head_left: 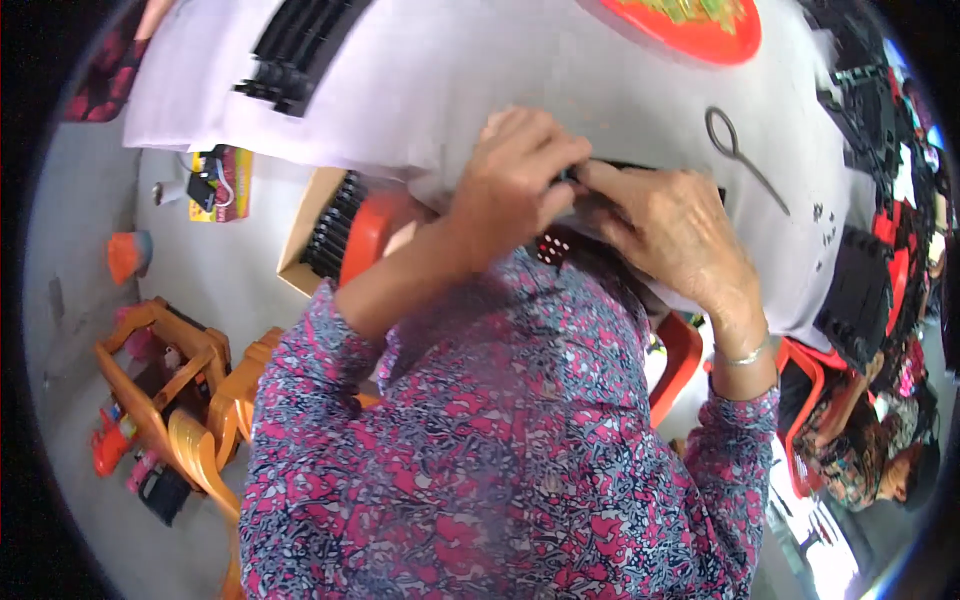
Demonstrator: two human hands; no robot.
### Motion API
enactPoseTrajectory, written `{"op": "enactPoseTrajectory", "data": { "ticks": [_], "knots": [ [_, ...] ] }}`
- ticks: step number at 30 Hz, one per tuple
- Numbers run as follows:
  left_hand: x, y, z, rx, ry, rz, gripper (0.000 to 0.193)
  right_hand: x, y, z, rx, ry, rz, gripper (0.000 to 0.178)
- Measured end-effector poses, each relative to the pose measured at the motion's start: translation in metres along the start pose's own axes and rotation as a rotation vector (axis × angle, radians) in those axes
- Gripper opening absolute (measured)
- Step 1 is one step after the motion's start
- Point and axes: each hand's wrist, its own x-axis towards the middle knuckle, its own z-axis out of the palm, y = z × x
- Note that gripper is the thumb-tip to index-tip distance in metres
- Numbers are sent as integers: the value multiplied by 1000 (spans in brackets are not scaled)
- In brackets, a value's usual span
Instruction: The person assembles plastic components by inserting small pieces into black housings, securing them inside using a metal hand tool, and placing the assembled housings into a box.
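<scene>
My left hand (518,170) is closed, its fingertips pinched at the near edge of the table, meeting those of my right hand. Something dark and small is between them, mostly hidden by the fingers. My right hand (680,230) is curled over a black strip-like piece (632,165), whose end sticks out past the knuckles. A thin metal tool with a loop handle (735,150) lies on the white-covered table (480,60) to the right of my right hand. Several small black bits (825,230) are scattered farther right.
A bundle of black strips (300,50) lies at the table's far left. A red plate (690,40) holding yellow-green pieces stands at the far edge. Below left are a cardboard box (297,255) of black parts and a wooden chair (165,390). Another person (860,440) is at the right.
</scene>
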Motion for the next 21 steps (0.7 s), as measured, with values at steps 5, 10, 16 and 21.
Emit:
{"op": "enactPoseTrajectory", "data": {
  "ticks": [5,10,16,21],
  "knots": [
    [-2,2,1,-12,-17,2,30,14,-3,-9,-191,-170,-48,12],
    [-4,0,3,-8,-17,21,35,17,-4,-10,-190,-169,-79,13],
    [-1,1,1,-11,-25,37,34,16,3,-8,-149,-136,-87,10],
    [-3,-5,-4,-4,-17,36,33,15,-8,-9,-144,-89,-82,8]
  ]
}}
